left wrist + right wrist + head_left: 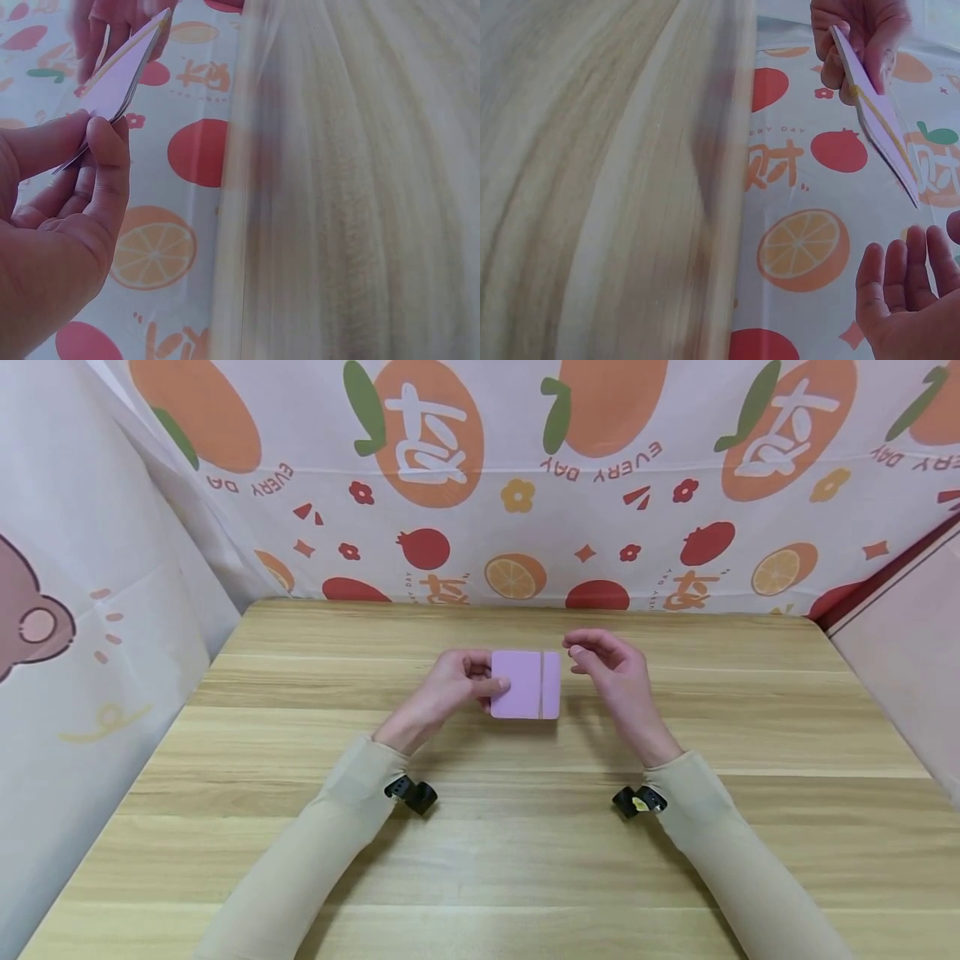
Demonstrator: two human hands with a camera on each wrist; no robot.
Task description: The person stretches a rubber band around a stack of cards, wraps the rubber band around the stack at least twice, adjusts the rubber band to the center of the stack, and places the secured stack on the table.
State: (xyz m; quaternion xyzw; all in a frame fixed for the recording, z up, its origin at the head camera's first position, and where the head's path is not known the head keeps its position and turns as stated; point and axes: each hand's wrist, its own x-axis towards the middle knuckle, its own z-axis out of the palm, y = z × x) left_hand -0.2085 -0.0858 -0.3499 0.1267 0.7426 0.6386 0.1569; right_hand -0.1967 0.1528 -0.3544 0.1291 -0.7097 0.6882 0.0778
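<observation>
notebook: we're seeing the lilac notebook (517, 702) sitting above the far half of the table (480, 868), between the two hands.
notebook pose: it's showing its cover to the head camera; both wrist views are showing it tilted.
band: a thin tan band (541, 685) is running across the cover near the right edge.
left hand: our left hand (455, 683) is grasping the notebook at its left edge, thumb lying on the cover, other fingers going behind.
right hand: our right hand (617, 670) is holding nothing, released, fingers loosely bent, hovering just beside the notebook's right edge, not touching.
sleeves: beige sleeves (330, 835) are covering both forearms.
wrist cameras: black wrist cameras (423, 798) are sitting at both cuffs.
backdrop: fruit-print cloth (517, 410) is hanging behind the table; white cloth (112, 552) is hanging at left.
</observation>
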